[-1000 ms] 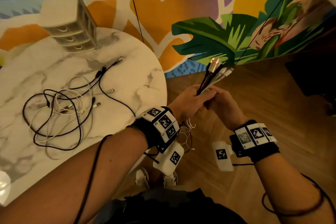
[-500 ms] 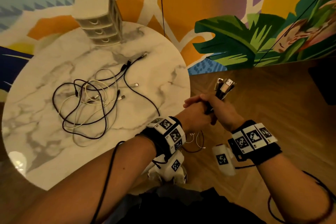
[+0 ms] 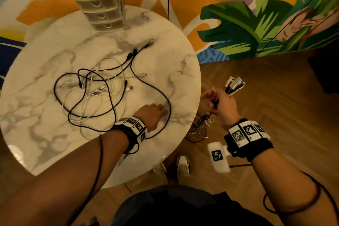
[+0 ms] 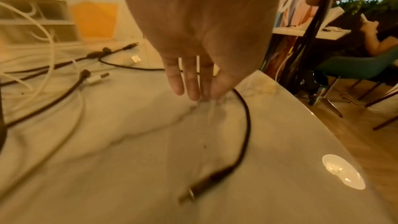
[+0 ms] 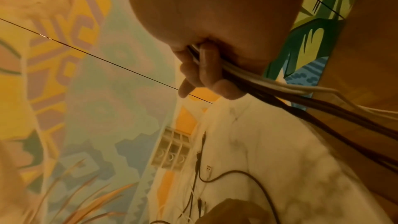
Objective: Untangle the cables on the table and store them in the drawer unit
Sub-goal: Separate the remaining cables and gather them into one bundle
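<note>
A tangle of black and white cables (image 3: 91, 93) lies on the round marble table (image 3: 45, 134). My left hand (image 3: 156, 110) is over the table with straight fingers (image 4: 189, 81), their tips touching the top beside a loop of black cable (image 4: 245, 113). My right hand (image 3: 218, 101) hangs off the table's right edge and grips a bundle of black and white cables (image 5: 269, 88); its plugs (image 3: 233, 83) stick up past the knuckles and its loose ends (image 3: 199, 126) dangle toward the floor. The white drawer unit (image 3: 102, 11) stands at the table's far edge, its drawers closed.
A painted mural wall (image 3: 238, 14) stands behind the table and a wood floor (image 3: 275, 97) lies to the right. My shoes (image 3: 183, 165) are by the table's near edge. In the left wrist view, a seated person (image 4: 374, 40) and chair are beyond the table.
My left hand let go of the bundle and moved left onto the table beside the black cable. The right hand keeps the bundle alone. The head view shifted toward the table.
</note>
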Action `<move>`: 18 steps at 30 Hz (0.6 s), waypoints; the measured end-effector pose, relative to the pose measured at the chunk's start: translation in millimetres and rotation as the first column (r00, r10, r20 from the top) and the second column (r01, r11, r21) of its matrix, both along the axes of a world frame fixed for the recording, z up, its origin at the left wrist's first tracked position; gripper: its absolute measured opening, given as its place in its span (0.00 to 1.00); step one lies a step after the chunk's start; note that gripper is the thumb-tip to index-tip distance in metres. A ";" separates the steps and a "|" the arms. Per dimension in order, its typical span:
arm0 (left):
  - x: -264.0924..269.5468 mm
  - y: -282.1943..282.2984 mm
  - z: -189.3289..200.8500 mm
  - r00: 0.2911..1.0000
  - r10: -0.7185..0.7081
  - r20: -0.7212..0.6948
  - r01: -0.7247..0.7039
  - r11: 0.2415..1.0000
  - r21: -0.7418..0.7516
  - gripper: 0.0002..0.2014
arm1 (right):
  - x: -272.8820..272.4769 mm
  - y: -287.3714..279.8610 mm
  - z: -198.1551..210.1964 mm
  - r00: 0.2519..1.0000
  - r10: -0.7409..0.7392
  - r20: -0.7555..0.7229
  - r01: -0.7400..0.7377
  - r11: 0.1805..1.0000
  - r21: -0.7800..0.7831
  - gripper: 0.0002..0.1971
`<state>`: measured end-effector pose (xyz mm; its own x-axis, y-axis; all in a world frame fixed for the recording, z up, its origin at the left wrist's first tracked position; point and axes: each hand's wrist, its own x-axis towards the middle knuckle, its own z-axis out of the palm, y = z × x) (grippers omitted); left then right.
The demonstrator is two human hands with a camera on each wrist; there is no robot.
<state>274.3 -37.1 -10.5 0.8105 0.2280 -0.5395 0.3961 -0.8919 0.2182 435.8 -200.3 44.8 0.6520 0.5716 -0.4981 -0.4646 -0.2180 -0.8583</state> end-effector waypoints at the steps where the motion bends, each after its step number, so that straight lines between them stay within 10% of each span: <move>1: -3.1 -4.5 -5.0 1.000 0.017 -0.003 -0.017 1.000 -0.012 0.23 | -2.8 -0.2 -3.1 1.000 0.004 -0.008 -0.005 1.000 -0.013 0.24; 9: 2.4 -56.2 -28.7 0.975 0.221 0.039 -0.222 0.974 0.034 0.14 | -25.5 1.2 -25.8 0.996 0.075 -0.038 -0.079 0.990 -0.116 0.25; 18: -18.3 -51.5 -14.3 0.996 0.030 -0.082 -0.030 1.000 -0.001 0.14 | -54.1 15.7 -76.0 0.973 0.229 -0.014 -0.213 0.878 -0.430 0.20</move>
